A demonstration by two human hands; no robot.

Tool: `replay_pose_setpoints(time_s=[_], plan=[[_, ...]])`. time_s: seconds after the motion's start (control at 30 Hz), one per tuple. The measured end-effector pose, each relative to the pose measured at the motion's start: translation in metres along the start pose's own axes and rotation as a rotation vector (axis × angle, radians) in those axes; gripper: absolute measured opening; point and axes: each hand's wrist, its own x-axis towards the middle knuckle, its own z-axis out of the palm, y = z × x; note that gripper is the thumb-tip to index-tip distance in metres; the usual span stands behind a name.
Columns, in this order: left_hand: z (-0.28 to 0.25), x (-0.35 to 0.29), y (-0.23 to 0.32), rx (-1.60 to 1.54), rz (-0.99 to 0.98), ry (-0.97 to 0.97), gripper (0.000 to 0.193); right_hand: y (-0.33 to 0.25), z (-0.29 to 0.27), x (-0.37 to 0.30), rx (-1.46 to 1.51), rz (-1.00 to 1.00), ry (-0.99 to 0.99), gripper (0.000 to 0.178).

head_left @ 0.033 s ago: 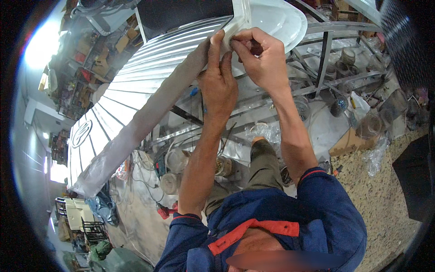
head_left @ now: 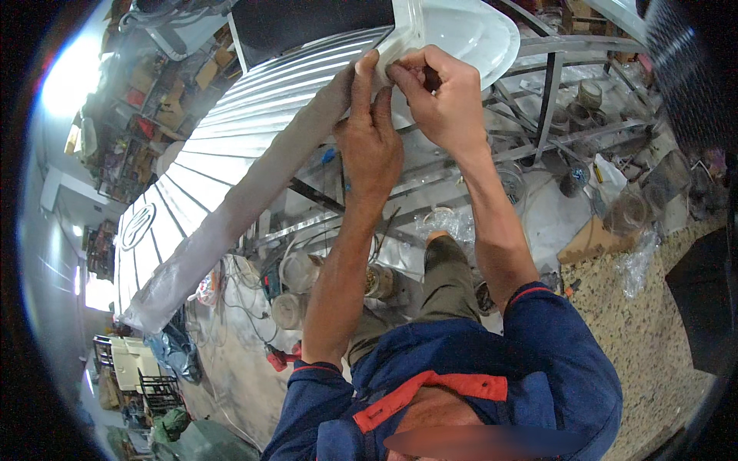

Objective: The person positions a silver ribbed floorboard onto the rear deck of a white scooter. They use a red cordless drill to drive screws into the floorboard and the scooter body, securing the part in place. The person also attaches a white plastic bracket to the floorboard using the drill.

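A large white panel point(head_left: 204, 157) with dark grooves and an oval emblem slants across the upper left. Along its near side runs a greyish-white edge strip point(head_left: 254, 188) with a ragged border. My left hand point(head_left: 369, 146) rests at the strip's upper end, index finger and thumb stretched out and apart; its other fingers are partly hidden. Just right of it, my right hand point(head_left: 450, 100) is closed in a pinch against the white corner piece point(head_left: 407, 34). Whatever lies between those fingertips is too small to make out. A glossy white rounded shell point(head_left: 469, 42) stands behind the right hand.
A metal frame point(head_left: 547, 107) stands under and right of the panel. Below lie tubs point(head_left: 289, 311), a red tool point(head_left: 280, 357), cables and crumpled clear plastic point(head_left: 446, 224). A speckled slab point(head_left: 615, 346) is at right. Cluttered shelves point(head_left: 146, 107) line the left.
My right hand has shifted very slightly left along the corner piece. My left hand keeps its place on the edge strip.
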Motion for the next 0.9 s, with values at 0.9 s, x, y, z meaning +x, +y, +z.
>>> replay_pose_setpoints(time_s=[0.9], plan=[[-0.014,-0.119,0.004,-0.988,-1.439,-0.148,0.07,-0.014,-0.016,-0.131,-0.564,0.146,-0.63,0.014]])
